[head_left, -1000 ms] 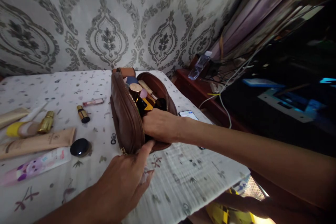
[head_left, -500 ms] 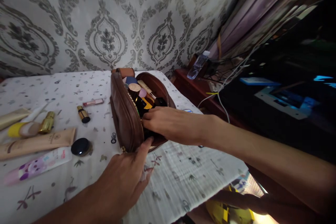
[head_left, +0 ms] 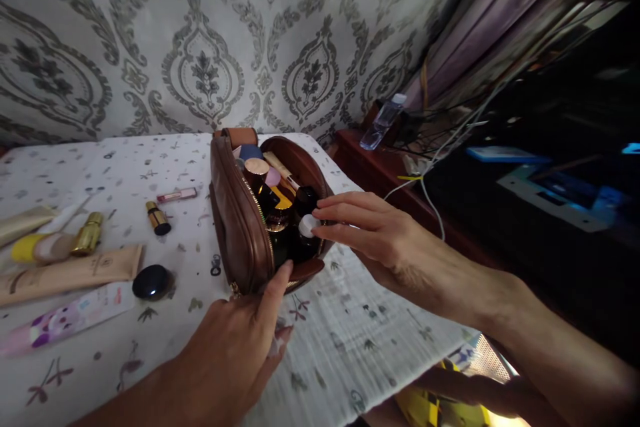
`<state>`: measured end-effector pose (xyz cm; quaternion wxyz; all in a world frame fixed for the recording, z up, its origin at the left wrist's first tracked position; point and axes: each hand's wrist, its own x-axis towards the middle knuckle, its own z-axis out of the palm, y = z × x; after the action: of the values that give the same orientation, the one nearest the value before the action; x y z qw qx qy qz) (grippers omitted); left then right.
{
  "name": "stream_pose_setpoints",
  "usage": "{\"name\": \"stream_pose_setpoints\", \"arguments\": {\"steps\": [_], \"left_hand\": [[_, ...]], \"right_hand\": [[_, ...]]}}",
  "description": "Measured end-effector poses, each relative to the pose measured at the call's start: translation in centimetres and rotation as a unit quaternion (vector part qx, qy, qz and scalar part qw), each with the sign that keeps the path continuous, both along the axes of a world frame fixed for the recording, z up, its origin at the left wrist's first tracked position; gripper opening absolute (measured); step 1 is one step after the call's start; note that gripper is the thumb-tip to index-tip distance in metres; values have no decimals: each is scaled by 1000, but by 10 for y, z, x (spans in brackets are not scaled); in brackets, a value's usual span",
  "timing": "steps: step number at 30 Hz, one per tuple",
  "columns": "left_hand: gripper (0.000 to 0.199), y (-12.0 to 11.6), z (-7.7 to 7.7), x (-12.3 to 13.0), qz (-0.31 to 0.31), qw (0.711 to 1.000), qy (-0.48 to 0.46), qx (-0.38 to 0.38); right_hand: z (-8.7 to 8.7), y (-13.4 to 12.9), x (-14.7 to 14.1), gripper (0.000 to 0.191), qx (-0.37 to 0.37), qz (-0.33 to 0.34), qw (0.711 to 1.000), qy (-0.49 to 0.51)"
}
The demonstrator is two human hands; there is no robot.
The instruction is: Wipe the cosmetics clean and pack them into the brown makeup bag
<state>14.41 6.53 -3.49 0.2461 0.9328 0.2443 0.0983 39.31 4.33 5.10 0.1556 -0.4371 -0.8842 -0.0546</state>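
A brown zip-top makeup bag [head_left: 240, 233] stands unzipped on the patterned cloth, full of cosmetics. Inside it are a tan-topped jar [head_left: 256, 167], a makeup brush [head_left: 283, 171], a pink sponge-like ball [head_left: 273, 177] and several dark containers. My left hand [head_left: 240, 337] grips the bag's near end, its thumb over the rim and its other fingers below, partly hidden. My right hand [head_left: 380, 240] is at the bag's right rim with fingers stretched out. Their tips lie beside a white round cap [head_left: 308, 225] inside the bag; I cannot tell whether they touch it. Its thumb is hidden.
Left of the bag lie a beige tube [head_left: 75, 273], a purple-and-white tube [head_left: 70, 320], a round black compact [head_left: 151, 282], gold bottles [head_left: 88, 233] and a pink lip gloss tube [head_left: 177, 195]. A water bottle [head_left: 383, 123] and cables [head_left: 435, 163] are at the right.
My right hand has drawn back to the right, out of the bag to its rim, and its fingers have straightened. The white cap now shows. My left hand stays at the near end.
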Motion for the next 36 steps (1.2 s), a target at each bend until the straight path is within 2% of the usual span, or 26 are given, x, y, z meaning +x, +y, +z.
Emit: {"name": "stream_pose_setpoints", "arguments": {"steps": [9,13,17,21,26,29,32,34,36], "left_hand": [[78,-4,3,-13,1,999,-35,15],[71,-11,-6,-34,-6,994,-92,52],[59,-14,-7,-64,13,997,-52,63],[50,-11,-3,-96,80,994,-11,68],[43,4,-5,-146,214,971,-35,98],[43,23,-1,-177,324,938,-71,103],[43,45,7,-198,439,885,-142,63],[38,55,11,-199,459,865,-198,46],[33,58,10,-189,430,874,-223,44]], "right_hand": [[-1,-8,-14,39,21,15,998,55],[-10,-17,-27,37,34,13,996,83],[-26,-25,-44,37,68,40,988,133],[-43,-28,-61,37,91,77,977,174],[-59,-29,-95,31,67,118,970,202],[-64,-28,-118,30,26,131,964,231],[-71,-21,-140,33,-46,133,956,257],[-79,-13,-154,34,-90,110,949,281],[-90,-3,-169,32,-138,56,941,302]]}}
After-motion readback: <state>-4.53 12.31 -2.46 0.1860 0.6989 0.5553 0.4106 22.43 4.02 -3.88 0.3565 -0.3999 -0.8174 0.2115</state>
